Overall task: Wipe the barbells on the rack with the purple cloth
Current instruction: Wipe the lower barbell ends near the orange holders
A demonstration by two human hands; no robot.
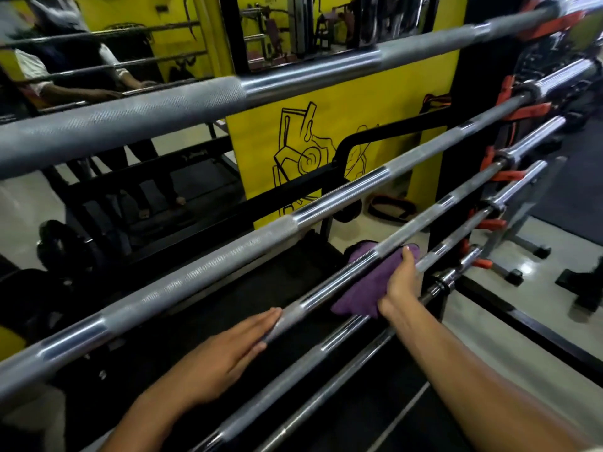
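Mid-task: right hand [399, 282] presses the folded purple cloth [368, 285] around the third knurled steel barbell [342, 285] from the top of the black rack [456, 177]. Left hand [225, 353] lies flat, fingers straight, on that same barbell, nearer the camera than the cloth (bracing it, probably); no telling which bars are already clean, so assume the lower ones remain.

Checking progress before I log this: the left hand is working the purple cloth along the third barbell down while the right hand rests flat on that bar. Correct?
Hands are swapped. In the head view, the right hand grips the purple cloth on the third barbell; the left hand rests flat on it.
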